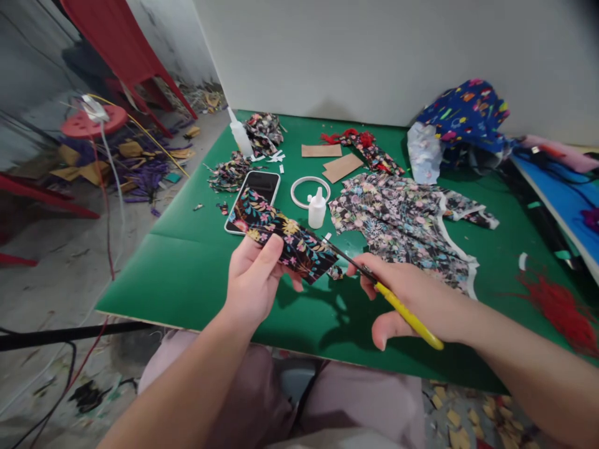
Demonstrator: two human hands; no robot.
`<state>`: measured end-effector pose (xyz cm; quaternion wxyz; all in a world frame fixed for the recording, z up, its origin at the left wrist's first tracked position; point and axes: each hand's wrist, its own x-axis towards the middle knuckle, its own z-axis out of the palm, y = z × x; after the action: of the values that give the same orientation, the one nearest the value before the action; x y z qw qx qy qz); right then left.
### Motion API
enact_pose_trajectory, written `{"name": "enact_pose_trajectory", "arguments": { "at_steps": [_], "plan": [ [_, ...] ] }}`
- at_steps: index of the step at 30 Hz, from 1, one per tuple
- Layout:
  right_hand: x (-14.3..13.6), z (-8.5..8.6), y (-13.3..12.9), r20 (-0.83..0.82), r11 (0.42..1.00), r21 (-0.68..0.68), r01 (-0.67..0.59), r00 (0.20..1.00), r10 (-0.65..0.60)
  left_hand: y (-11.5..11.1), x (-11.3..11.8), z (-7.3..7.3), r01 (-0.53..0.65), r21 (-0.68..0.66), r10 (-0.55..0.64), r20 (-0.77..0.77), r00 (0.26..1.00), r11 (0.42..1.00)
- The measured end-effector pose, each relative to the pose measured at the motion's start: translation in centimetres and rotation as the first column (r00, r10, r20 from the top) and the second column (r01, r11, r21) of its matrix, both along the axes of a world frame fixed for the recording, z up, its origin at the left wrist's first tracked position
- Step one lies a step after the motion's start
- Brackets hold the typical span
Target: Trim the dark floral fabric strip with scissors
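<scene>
My left hand (255, 274) is closed on a strip of black floral fabric (290, 240), thumb on top, the strip slanting down to the right. My right hand (407, 293) holds scissors (402, 312) with yellow handles, blades pointing left at the strip's right end. Whether the blades touch the cloth is hard to tell. Under the strip's far end lies a phone (264, 182). Just beyond the strip stand a small white squeeze bottle (317, 211) and a white ring (293, 190). A cut floral garment (388, 212) with white edging is spread beyond my right hand.
On the green table (163, 268) are brown card pieces (344, 167), a floral strip with red threads (369, 149), fringed cloth bundles (231, 173), another bottle (240, 134) and red fibres (559, 305). Blue patterned cloth (463, 118) lies back right. A red stool (93, 121) and cables stand left.
</scene>
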<state>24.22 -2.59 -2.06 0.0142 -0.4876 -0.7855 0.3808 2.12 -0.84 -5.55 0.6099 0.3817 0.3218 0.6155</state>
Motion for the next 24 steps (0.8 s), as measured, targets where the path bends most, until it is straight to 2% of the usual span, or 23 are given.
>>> {"name": "enact_pose_trajectory", "arguments": {
  "at_steps": [7, 12, 19, 24],
  "plan": [
    [0.5, -0.9, -0.2, -0.1, 0.998, -0.02, -0.059, 0.993, 0.057, 0.1, 0.0, -0.3, 0.011, -0.001, -0.011, -0.026, 1.0, 1.0],
    [0.3, -1.1, -0.1, -0.176, 0.999, -0.012, -0.052, 0.983, 0.049, 0.0, -0.1, -0.2, 0.045, -0.003, -0.045, -0.022, 0.999, 0.999],
    [0.4, -1.8, 0.2, -0.344, 0.989, -0.117, -0.089, 0.938, 0.044, 0.0, 0.1, -0.2, 0.095, -0.013, -0.095, -0.003, 0.995, 0.995],
    [0.2, -1.6, 0.2, -0.364, 0.976, -0.193, -0.102, 0.931, 0.025, 0.0, 0.2, -0.1, 0.089, -0.051, -0.09, -0.021, 0.996, 0.995]
  ]
}}
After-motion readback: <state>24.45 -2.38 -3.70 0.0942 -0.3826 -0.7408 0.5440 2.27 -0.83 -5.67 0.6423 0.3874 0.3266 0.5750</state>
